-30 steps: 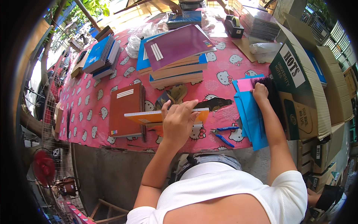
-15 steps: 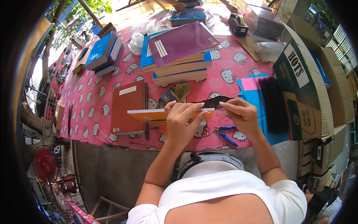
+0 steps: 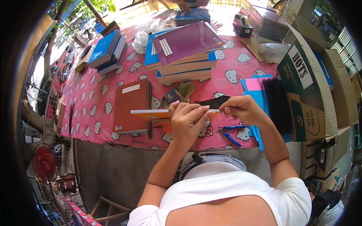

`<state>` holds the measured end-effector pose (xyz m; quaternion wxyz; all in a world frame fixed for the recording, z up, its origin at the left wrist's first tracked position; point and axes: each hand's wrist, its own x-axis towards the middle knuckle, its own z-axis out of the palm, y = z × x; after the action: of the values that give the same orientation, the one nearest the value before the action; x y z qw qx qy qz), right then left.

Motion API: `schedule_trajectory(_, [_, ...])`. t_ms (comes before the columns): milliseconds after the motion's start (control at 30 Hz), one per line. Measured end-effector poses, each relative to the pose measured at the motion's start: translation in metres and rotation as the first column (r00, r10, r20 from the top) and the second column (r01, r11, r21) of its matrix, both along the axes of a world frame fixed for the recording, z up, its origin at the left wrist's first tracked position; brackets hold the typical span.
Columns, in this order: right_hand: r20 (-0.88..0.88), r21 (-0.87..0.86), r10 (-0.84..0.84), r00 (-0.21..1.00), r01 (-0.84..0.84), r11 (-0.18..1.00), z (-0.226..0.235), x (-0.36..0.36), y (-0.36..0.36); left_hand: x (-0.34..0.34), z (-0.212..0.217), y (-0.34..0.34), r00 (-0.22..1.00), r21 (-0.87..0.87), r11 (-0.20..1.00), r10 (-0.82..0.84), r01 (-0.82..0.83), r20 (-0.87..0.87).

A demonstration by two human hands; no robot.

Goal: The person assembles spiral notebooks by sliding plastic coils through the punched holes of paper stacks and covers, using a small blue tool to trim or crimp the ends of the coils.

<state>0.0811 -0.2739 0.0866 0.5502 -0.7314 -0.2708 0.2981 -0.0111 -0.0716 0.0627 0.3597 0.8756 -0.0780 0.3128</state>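
I hold an orange-covered notebook [image 3: 151,113] edge-on above the pink patterned table [image 3: 90,105]. My left hand [image 3: 187,120] grips its right part from above. My right hand [image 3: 241,108] pinches the notebook's right end, by a black spiral binding coil [image 3: 215,102]. Below my hands lie blue-handled pliers [image 3: 230,133]. To the right sit blue and pink covers [image 3: 253,88] and a heap of black binding coils [image 3: 277,103].
A brown spiral notebook [image 3: 132,105] lies left of my hands. Stacks of notebooks, one topped purple [image 3: 186,43], another blue [image 3: 105,51], stand farther back. Cardboard boxes [image 3: 305,86] line the right side. A tape dispenser [image 3: 241,23] and another person's hand [image 3: 184,5] are at the far edge.
My right hand left the pile of black coils at the right, came to the notebook with a coil, and now pinches the notebook's right end. My left hand stayed on the notebook.
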Motion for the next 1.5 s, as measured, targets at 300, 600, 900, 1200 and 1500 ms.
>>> schedule_trajectory(300, [0.799, 0.031, -0.093, 0.594, 0.115, 0.993, -0.009, -0.021, 0.014, -0.003, -0.002, 0.003, 0.992, 0.143, 0.982, 0.122, -0.127, 0.042])
schedule_trajectory(600, [0.846, -0.027, -0.06, 0.53, 0.154, 0.988, 0.002, -0.027, 0.026, -0.004, -0.006, 0.004, 0.993, 0.077, 0.991, 0.101, -0.106, 0.056])
schedule_trajectory(900, [0.725, -0.397, 0.347, 0.595, -0.051, 0.916, 0.023, -0.012, 0.026, -0.014, -0.005, 0.003, 0.991, 0.094, 0.987, 0.129, -0.132, 0.037])
schedule_trajectory(1200, [0.875, -0.395, 0.433, 0.216, -0.199, 0.897, -0.131, 0.125, 0.144, -0.021, -0.006, 0.008, 0.961, 0.175, 0.948, 0.244, -0.265, 0.133])
schedule_trajectory(1500, [0.286, 0.224, -0.011, 0.958, -0.056, 0.973, -0.093, 0.105, 0.094, -0.012, -0.008, 0.015, 0.96, 0.164, 0.947, 0.268, -0.277, 0.078])
